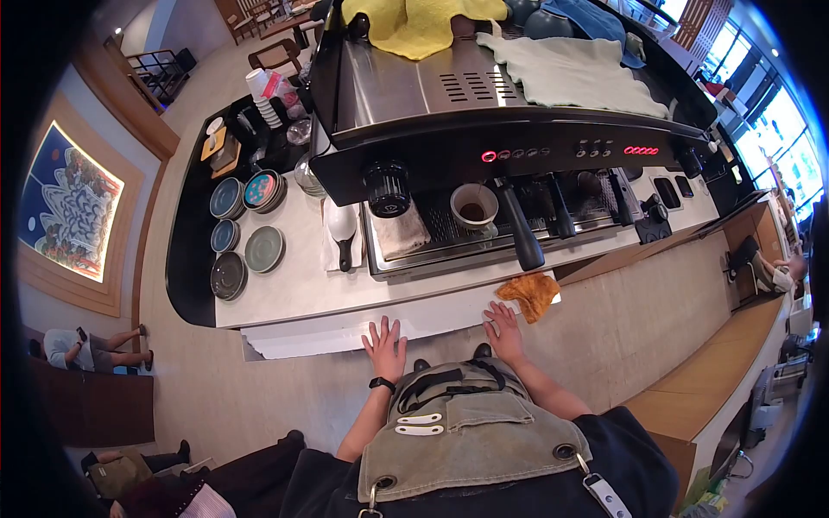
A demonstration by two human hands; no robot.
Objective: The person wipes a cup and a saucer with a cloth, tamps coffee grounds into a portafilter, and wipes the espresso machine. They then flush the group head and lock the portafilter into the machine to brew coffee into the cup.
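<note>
Just beside right hand (503, 333): crumpled orange cloth (534, 295).

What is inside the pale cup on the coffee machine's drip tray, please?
The cup, standing on the drip tray, holds what looks like dark brown coffee, with pale wall above. It covers the cup's bottom, which cannot be seen.

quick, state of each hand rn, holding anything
Left hand: open, holding nothing, at the white panel.
Right hand: open, holding nothing, close to the orange cloth.
</note>
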